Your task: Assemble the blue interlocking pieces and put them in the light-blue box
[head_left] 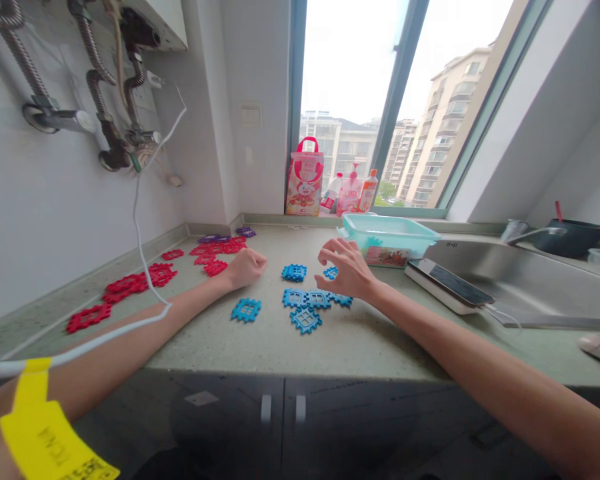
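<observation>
Several blue square puzzle tiles lie on the green countertop (280, 340): one tile (294, 272) in the middle, one (246, 309) nearer me on the left, and a joined cluster (306, 308) by my right hand. My right hand (346, 270) hovers over the cluster with fingers curled and apart, partly hiding another blue tile (331, 272). My left hand (246, 267) rests on the counter as a closed fist, between the blue tiles and the red tiles (215, 268). Nothing shows inside the fist.
Red tiles (126, 287) stretch along the left wall, purple ones (245, 232) lie in the corner. A teal plastic box (387, 235), a flat scale (450, 285) and a steel sink (530, 280) sit to the right. Bottles and a bag (305, 179) stand on the sill. A white cable (145, 267) crosses my left arm.
</observation>
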{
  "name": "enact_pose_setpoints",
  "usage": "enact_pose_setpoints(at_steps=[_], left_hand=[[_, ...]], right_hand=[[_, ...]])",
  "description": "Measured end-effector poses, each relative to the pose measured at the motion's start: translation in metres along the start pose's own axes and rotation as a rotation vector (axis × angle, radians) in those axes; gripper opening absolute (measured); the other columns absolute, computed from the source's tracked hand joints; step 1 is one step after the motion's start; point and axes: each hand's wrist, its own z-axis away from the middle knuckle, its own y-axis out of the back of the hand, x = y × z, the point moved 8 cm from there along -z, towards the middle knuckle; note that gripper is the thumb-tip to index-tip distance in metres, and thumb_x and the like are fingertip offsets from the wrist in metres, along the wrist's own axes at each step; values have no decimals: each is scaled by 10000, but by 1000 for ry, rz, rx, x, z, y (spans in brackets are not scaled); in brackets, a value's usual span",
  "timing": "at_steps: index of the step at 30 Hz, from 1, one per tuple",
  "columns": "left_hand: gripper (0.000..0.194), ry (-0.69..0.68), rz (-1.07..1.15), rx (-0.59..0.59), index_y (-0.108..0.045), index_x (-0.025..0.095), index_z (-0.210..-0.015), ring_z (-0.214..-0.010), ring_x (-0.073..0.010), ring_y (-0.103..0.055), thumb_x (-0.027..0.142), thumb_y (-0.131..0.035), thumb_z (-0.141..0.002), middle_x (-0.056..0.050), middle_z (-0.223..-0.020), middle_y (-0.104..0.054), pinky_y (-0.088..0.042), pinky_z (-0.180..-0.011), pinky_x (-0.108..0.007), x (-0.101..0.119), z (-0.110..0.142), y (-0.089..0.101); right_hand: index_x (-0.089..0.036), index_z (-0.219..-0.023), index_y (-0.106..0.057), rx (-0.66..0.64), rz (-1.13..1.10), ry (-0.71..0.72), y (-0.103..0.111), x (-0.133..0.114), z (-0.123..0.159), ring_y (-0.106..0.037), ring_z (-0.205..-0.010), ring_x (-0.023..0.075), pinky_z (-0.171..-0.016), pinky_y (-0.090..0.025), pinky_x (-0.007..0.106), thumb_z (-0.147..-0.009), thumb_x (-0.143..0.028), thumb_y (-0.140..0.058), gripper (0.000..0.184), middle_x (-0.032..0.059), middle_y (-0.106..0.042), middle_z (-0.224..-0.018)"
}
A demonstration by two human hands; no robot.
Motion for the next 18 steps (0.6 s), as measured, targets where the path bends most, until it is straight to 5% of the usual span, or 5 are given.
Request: enact_pose_setpoints(at_steps=[6, 9, 11, 14, 18], left_hand=[[391, 25, 19, 47, -198, 222, -557, -571, -110, -207, 317, -520, -758, 31, -597, -163, -155, -559, -295, 3, -1, 6], [308, -35, 58, 165, -467, 201, -623, -592, -130, -409, 367, -569, -862, 8, -621, -416, -323, -550, -260, 26, 2, 19], [346, -95, 126, 190, -702, 194, -1031, -824, -206, -640, 508, -591, -940, -87, -971, -683, -503, -651, -293, 54, 5, 24], [925, -223, 108, 80, -438, 275, -1631, -1413, -390, -529, 830, -547, -899, -180, -1562, -530, -556, -1009, -499, 104, 12, 17], [1369, -236, 32, -21, -136, 303, -1757, -1639, -464, -139, 1028, -583, -686, -145, -1742, -314, -404, -1196, -625, 128, 19, 3]], right_hand=[[-230, -551, -407, -40, -28, -71, -10, 14, 4, -394, -578, 150, -608, -304, 300, -874, -214, -569, 361, -17, -461, -533], [-221, -570, -498, -48, -124, -47, -14, 9, 5, -348, -522, 126, -563, -297, 287, -941, -181, -510, 374, -32, -453, -514], [-227, -779, -680, 52, -215, -41, -4, -2, 0, -503, -587, 141, -608, -413, 275, -1017, -264, -511, 294, -1, -596, -652], [-273, -1457, -608, 188, -340, -31, 16, -26, -11, -671, -1194, 300, -938, -578, 424, -932, -604, -711, 629, 146, -667, -1328], [-375, -1702, -281, 164, -421, 40, 28, -64, -23, -107, -1653, 470, -1230, -373, 676, -572, -823, -900, 1364, 123, -184, -1772]])
